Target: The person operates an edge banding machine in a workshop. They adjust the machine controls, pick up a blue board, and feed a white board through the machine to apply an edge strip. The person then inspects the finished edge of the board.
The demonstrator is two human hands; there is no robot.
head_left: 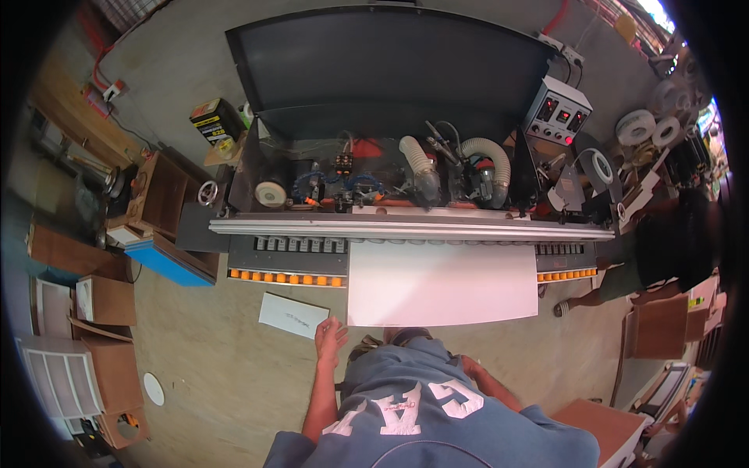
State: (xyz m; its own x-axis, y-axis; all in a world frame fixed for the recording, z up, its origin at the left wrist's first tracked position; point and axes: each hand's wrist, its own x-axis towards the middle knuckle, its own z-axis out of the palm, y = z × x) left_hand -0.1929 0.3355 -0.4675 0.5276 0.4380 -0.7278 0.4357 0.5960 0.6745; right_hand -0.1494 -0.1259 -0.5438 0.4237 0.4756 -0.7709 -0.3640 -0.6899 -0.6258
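Note:
A large white panel point(442, 285) lies flat across the front rollers of an edge banding machine point(413, 227), its far edge under the long metal beam. My left hand point(331, 338) is raised beside the panel's near left corner, fingers loosely apart and nothing held; whether a fingertip touches the corner I cannot tell. Close to my waist on the right is my right hand point(471, 366), its fingers mostly hidden by my blue shirt. Just left of my left hand, a smaller white board point(294, 315) with a dark marking lies low down by the floor.
Orange rollers point(289, 278) line the machine's front. A control box point(559, 111) with lit displays stands at the back right. Another person point(675, 246) is at the far right. Brown boxes and a blue-edged board point(172, 259) stand at the left.

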